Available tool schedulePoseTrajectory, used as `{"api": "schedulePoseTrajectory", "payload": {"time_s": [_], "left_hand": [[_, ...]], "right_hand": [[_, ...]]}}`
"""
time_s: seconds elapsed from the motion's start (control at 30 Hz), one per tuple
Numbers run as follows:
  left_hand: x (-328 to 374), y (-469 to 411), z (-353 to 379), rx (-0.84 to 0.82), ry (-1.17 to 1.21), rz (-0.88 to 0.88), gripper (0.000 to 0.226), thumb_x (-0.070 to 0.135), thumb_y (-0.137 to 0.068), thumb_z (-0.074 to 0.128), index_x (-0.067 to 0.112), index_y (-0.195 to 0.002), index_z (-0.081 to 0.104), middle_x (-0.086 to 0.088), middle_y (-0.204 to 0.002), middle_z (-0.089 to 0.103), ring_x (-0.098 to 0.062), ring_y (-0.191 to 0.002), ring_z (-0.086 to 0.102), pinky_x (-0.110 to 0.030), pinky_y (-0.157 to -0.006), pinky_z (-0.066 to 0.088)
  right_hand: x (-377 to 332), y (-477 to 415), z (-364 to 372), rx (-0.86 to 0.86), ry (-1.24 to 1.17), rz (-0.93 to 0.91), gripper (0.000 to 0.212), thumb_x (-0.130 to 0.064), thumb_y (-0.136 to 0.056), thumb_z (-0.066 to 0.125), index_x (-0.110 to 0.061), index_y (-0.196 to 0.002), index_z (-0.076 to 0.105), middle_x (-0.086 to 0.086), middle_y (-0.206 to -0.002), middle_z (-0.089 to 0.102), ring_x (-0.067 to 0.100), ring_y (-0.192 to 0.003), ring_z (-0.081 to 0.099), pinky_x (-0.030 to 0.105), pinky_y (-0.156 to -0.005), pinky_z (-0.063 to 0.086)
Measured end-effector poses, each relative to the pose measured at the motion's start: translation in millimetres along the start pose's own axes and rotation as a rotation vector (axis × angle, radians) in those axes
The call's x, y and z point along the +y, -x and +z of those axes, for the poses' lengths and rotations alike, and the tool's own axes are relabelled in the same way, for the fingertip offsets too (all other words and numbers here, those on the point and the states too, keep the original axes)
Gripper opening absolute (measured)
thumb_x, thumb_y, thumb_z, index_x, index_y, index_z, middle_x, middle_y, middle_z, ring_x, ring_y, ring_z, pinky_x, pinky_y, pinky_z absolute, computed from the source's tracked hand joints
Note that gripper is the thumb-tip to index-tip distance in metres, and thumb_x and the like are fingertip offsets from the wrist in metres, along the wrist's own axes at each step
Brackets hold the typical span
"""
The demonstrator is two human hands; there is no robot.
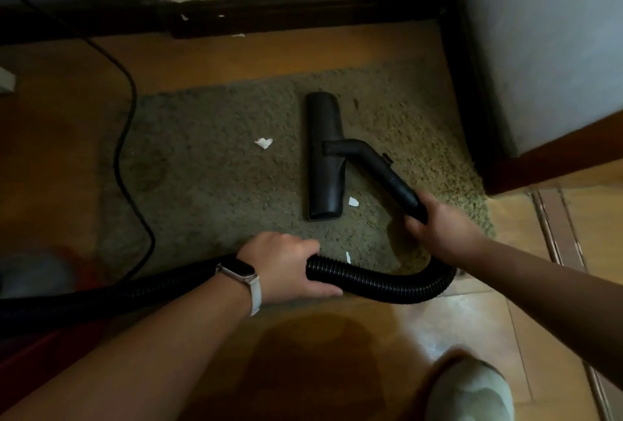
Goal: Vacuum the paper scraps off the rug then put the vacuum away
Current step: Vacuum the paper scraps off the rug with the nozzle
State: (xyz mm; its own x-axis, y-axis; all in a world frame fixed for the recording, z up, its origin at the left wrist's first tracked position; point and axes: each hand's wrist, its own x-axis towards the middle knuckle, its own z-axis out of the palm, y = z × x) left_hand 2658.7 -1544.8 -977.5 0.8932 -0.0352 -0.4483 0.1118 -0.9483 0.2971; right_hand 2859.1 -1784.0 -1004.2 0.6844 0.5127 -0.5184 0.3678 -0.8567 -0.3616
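The person is working through the vacuuming step; by my reading it is partly done at most, and putting the vacuum away is not yet starting. The left hand is curling its fingers round the ribbed hose close to the near edge of the rug. The right hand is clasping the lower end of the rigid wand, just where the hose is looping up to meet it. The floor nozzle is lying flat on the rug, pointing away from the person, with the wand's elbow joining it from the right. The paper scraps are waiting on the pile. The largest is lying apart to the left of the nozzle, a second scrap is sitting just beside the nozzle's near right corner, and a third scrap is lying next to the hose between the two hands. A few pale flecks are showing by the dark skirting, but they are too small to identify. The power cord is snaking over the rug's left edge. The next move is probably calling for the right hand to steer the nozzle sideways over the nearest scrap. The left hand would be feeding slack and keeping the hose off the third scrap so it is not getting flicked aside.
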Motion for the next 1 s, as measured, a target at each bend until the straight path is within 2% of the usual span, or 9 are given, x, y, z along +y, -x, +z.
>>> {"api": "schedulePoseTrajectory", "payload": {"time_s": [0.1, 0.17, 0.3, 0.47, 0.6, 0.7, 0.77, 1.0], "left_hand": [[1.2, 4.1, -0.4, 0.047, 0.003, -0.022, 0.070, 0.097, -0.064, 0.028, 0.035, -0.088, 0.050, 0.016, -0.073, 0.052, -0.004, -0.067, 0.053, -0.025, -0.056, 0.039], [0.4, 4.1, -0.9, 0.054, 0.024, -0.045, 0.070, 0.097, -0.063, 0.027, 0.035, -0.086, 0.049, 0.016, -0.072, 0.051, -0.002, -0.065, 0.052, -0.025, -0.057, 0.044], [0.3, 0.1, -2.6, 0.071, 0.033, -0.070, 0.068, 0.098, -0.062, 0.026, 0.036, -0.081, 0.045, 0.015, -0.068, 0.049, 0.002, -0.060, 0.046, -0.025, -0.054, 0.040], [3.2, 2.3, -3.5, 0.049, 0.029, -0.089, 0.071, 0.097, -0.064, 0.026, 0.034, -0.086, 0.050, 0.015, -0.071, 0.051, -0.002, -0.064, 0.052, -0.027, -0.062, 0.050], [3.5, 1.5, -3.0, 0.065, 0.022, -0.099, 0.070, 0.097, -0.066, 0.026, 0.034, -0.087, 0.050, 0.015, -0.070, 0.049, -0.004, -0.063, 0.051, -0.026, -0.056, 0.039], [3.1, -2.7, -5.3, 0.080, 0.013, -0.117, 0.076, 0.098, -0.063, 0.020, 0.034, -0.090, 0.051, 0.015, -0.071, 0.049, -0.005, -0.064, 0.052, -0.026, -0.058, 0.044], [4.0, -8.0, -8.8, 0.106, 0.016, -0.138, 0.079, 0.099, -0.061, 0.019, 0.033, -0.090, 0.053, 0.015, -0.070, 0.051, -0.006, -0.065, 0.053, -0.026, -0.059, 0.045], [14.7, -28.3, -19.6, 0.154, 0.031, -0.150, 0.077, 0.099, -0.062, 0.024, 0.032, -0.085, 0.054, 0.015, -0.068, 0.052, -0.005, -0.063, 0.052, -0.021, -0.052, 0.035]], "right_hand": [[-8.1, -11.0, -2.6, -0.015, 0.004, -0.006, 0.048, -0.039, -0.096, 0.058, -0.035, -0.140, 0.038, -0.004, -0.089, 0.062, 0.010, -0.072, 0.062, 0.031, -0.061, 0.050], [-12.8, -18.3, -3.2, -0.005, 0.000, -0.030, 0.049, -0.039, -0.095, 0.059, -0.036, -0.139, 0.039, -0.002, -0.089, 0.062, 0.013, -0.073, 0.061, 0.034, -0.066, 0.054], [-17.2, -31.5, -2.8, -0.020, 0.008, -0.082, 0.045, -0.039, -0.094, 0.059, -0.034, -0.135, 0.040, -0.002, -0.086, 0.061, 0.015, -0.072, 0.061, 0.032, -0.061, 0.050], [-17.1, -40.3, -2.7, -0.012, 0.012, -0.104, 0.045, -0.042, -0.094, 0.058, -0.037, -0.135, 0.038, -0.008, -0.082, 0.057, 0.010, -0.069, 0.057, 0.027, -0.056, 0.043], [-6.4, -41.9, -0.1, 0.049, -0.088, -0.119, 0.041, -0.041, -0.093, 0.061, -0.040, -0.130, 0.044, -0.012, -0.078, 0.058, 0.006, -0.066, 0.057, 0.023, -0.050, 0.038], [4.1, -43.0, -6.4, 0.104, -0.186, -0.083, 0.033, -0.038, -0.092, 0.063, -0.040, -0.121, 0.048, -0.008, -0.077, 0.061, 0.009, -0.064, 0.060, 0.024, -0.051, 0.041], [8.8, -46.8, -17.7, 0.134, -0.212, -0.047, 0.030, -0.038, -0.092, 0.064, -0.041, -0.117, 0.049, -0.007, -0.078, 0.061, 0.012, -0.065, 0.061, 0.026, -0.053, 0.045], [18.3, -69.1, -55.5, 0.094, -0.152, -0.002, 0.039, -0.036, -0.091, 0.065, -0.039, -0.127, 0.051, -0.008, -0.086, 0.060, 0.017, -0.077, 0.061, 0.036, -0.071, 0.051]]}}
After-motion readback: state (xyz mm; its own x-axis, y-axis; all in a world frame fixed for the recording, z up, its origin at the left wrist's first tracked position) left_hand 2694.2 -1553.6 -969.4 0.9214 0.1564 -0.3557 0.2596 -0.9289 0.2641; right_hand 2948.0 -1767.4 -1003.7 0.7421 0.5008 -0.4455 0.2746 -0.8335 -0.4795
